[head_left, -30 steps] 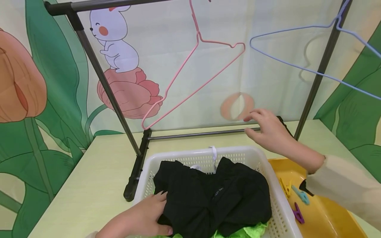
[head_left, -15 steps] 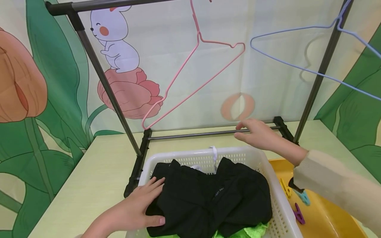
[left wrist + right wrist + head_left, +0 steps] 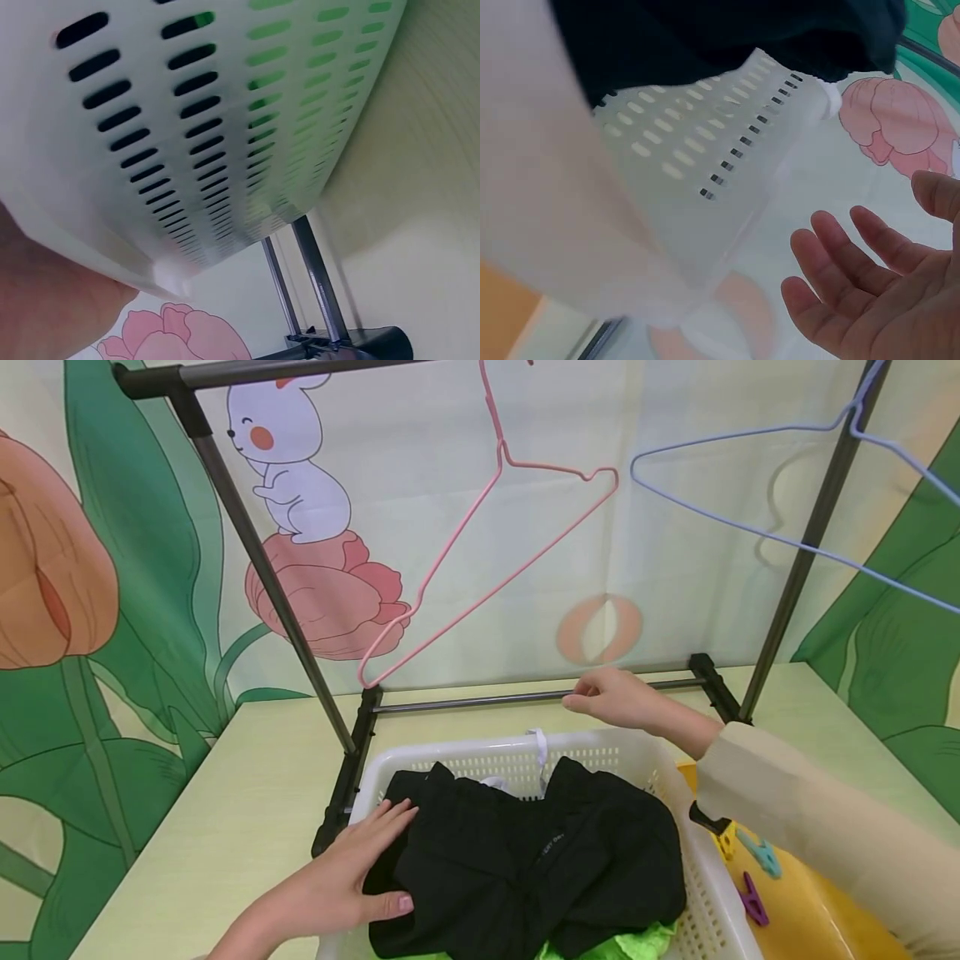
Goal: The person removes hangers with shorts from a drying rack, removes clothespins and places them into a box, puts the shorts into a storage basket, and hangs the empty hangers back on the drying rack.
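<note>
A black garment [image 3: 495,868] with small pale lettering lies in a white perforated basket [image 3: 450,750]. Bright green cloth [image 3: 637,941] shows below it. My left hand [image 3: 337,885] rests on the garment's left side near the basket rim, fingers extended and thumb spread. In the left wrist view, part of that hand [image 3: 52,300] appears beside the basket's slotted wall [image 3: 161,135]. My right hand [image 3: 618,697] hovers around the basket's far rim, holding nothing. The right wrist view shows its fingers loosely bent, apart from the basket [image 3: 727,225].
A black rack [image 3: 262,568] stands behind the basket on a pale table [image 3: 202,827]. Above hang a pink hanger [image 3: 551,466] and a blue hanger [image 3: 735,433]. At right, a yellow basin [image 3: 813,902] holds teal [image 3: 761,853], purple [image 3: 752,900] and yellow clothes pegs [image 3: 726,842].
My right hand has moved left and down toward the basket's far rim. My left hand has shifted slightly left, its fingers straightening, and the garment's left side has spread outward.
</note>
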A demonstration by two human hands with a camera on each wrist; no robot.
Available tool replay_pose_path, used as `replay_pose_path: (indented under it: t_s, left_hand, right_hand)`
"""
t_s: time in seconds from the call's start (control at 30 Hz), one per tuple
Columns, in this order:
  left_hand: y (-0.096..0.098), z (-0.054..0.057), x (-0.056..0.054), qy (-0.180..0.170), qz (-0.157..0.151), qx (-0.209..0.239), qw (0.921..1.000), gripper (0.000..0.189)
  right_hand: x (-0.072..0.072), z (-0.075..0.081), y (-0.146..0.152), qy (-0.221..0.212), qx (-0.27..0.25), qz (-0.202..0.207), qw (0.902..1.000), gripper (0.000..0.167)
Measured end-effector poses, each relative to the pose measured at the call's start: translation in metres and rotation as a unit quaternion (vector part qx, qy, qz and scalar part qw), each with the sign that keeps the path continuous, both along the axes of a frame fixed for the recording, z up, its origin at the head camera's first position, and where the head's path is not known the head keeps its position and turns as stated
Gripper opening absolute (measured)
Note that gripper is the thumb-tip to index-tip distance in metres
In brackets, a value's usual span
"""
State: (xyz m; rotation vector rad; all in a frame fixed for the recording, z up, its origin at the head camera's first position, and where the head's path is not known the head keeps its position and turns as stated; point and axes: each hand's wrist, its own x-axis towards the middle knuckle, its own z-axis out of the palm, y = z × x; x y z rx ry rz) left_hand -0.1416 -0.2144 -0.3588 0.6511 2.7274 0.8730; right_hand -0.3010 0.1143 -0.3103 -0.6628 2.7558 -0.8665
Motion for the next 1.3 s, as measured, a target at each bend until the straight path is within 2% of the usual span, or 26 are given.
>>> replay_pose_path:
  t_s: [0.2,0.4,0.67,1.03,1.23,1.3]
  left_hand:
    - [0.000,-0.007,0.001,0.026,0.009,0.006,0.9996,0.081]
    - [-0.001,-0.013,0.002,0.063,0.005,0.018,0.9979,0.080]
    - [-0.001,-0.015,0.002,0.058,0.008,0.024,0.9980,0.080]
    - [-0.002,-0.017,0.004,0.071,0.009,0.015,0.9973,0.079]
    - [-0.002,-0.018,0.003,0.086,0.005,0.008,0.9962,0.078]
    - [-0.002,-0.019,0.003,0.081,0.008,0.009,0.9966,0.079]
  right_hand:
    - [-0.009,-0.009,-0.010,-0.030,0.004,0.003,0.9996,0.036]
    - [-0.013,-0.013,-0.024,-0.044,0.044,0.003,0.9981,0.038]
    - [-0.016,-0.018,-0.035,-0.046,0.072,0.005,0.9963,0.049]
    - [-0.016,-0.027,-0.049,-0.104,0.037,0.011,0.9939,0.053]
    - [-0.014,-0.027,-0.054,-0.083,0.027,0.018,0.9960,0.047]
    - [-0.013,-0.027,-0.056,-0.074,0.018,0.015,0.9970,0.041]
